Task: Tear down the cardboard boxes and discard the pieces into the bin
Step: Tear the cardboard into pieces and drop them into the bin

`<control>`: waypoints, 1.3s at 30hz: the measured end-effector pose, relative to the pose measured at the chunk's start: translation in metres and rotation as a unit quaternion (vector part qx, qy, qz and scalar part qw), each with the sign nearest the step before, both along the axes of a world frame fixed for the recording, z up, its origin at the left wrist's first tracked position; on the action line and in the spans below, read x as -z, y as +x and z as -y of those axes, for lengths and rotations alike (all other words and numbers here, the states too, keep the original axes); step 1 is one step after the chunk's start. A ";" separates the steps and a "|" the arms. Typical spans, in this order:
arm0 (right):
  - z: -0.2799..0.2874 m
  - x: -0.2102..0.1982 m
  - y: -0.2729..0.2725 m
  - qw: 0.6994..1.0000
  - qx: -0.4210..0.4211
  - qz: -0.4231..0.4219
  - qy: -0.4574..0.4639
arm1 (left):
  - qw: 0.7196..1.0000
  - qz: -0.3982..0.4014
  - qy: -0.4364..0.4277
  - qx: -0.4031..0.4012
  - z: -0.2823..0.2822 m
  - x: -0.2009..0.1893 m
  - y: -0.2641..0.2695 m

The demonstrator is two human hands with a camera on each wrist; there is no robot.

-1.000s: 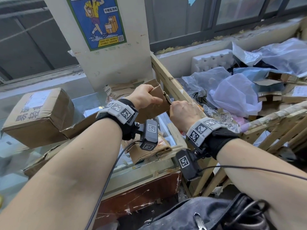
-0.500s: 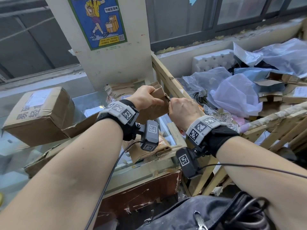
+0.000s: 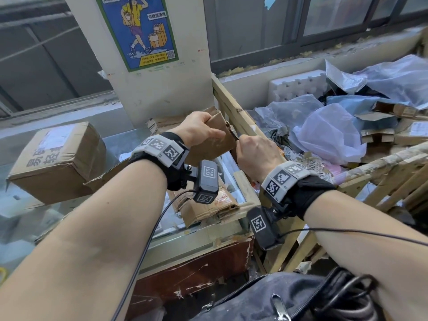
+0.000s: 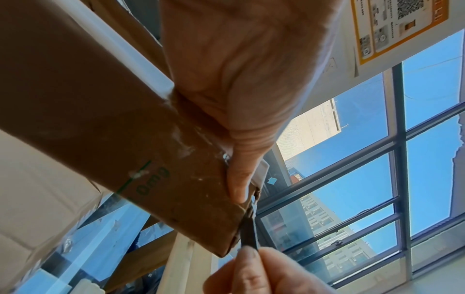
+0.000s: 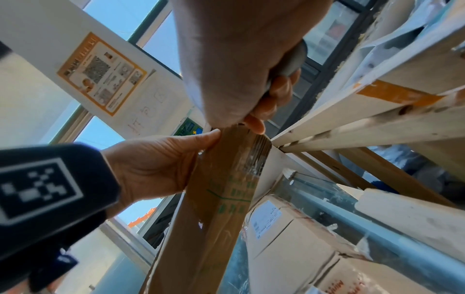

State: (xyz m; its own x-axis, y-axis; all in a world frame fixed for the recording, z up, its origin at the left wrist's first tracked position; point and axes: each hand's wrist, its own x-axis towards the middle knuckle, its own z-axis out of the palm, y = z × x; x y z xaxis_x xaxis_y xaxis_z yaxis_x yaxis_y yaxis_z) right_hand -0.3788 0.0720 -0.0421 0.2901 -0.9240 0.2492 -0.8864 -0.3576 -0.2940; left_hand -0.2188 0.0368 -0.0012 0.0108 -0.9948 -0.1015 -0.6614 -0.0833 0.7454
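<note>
On the far left I see a closed brown cardboard box with a white label and black printed characters (image 3: 58, 158) lying tilted on the glass-topped counter (image 3: 196, 237). Just right of it, near the counter's front edge, lie flattened scraps of brown cardboard with tape (image 3: 208, 207).

My left hand (image 3: 196, 130) is raised above the counter, fingers and thumb curled round a flattened piece of brown cardboard with green print (image 3: 217, 137). From the left wrist view the thumb presses along the piece's torn edge, near its corner (image 4: 176, 179). In the right wrist view the piece (image 5: 216, 199) runs steeply up between the two hands, green lettering across its face.

My right hand (image 3: 257, 156) sits just beside the left, curled into a fist; its fingertips (image 4: 247, 260) pinch a thin dark strip at the cardboard's corner (image 4: 249, 232). I cannot tell what the strip is. The same hand seems to enclose a grey rounded object (image 5: 292, 57); I cannot make it out.

Right of the hands stands the wooden slatted bin (image 3: 234, 117), its near rail touching the counter. Inside are translucent plastic bags (image 3: 328, 135), a white foam block (image 3: 298, 85) and torn cardboard pieces (image 3: 393, 133).

On the pillar behind hangs a blue and yellow poster (image 3: 139, 31).
</note>
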 end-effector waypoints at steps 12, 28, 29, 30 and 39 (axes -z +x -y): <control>0.000 -0.006 0.004 0.996 0.007 -0.086 0.033 | 1.000 0.002 0.013 0.006 -0.006 0.008 -0.004; 0.008 -0.002 0.006 0.983 0.059 0.046 0.170 | 0.975 0.181 -0.114 0.060 -0.018 0.022 -0.007; 0.009 -0.001 0.007 0.982 0.061 0.053 0.172 | 0.960 0.236 -0.136 0.065 -0.020 0.027 -0.009; 0.010 -0.001 0.008 0.981 0.062 0.060 0.172 | 0.945 0.282 -0.153 0.056 -0.021 0.032 -0.011; 0.008 -0.002 0.010 0.983 0.009 0.063 0.169 | 0.959 0.273 -0.079 -0.006 -0.016 0.039 -0.004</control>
State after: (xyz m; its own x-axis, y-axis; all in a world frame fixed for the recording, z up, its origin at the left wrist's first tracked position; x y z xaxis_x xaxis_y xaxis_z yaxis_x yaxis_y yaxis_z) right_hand -0.3692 0.0635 -0.0406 0.2594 -0.9649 -0.0410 -0.8404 -0.2046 -0.5019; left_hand -0.2223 0.0529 -0.0401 0.0305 -0.9967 0.0748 -0.9562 -0.0073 0.2926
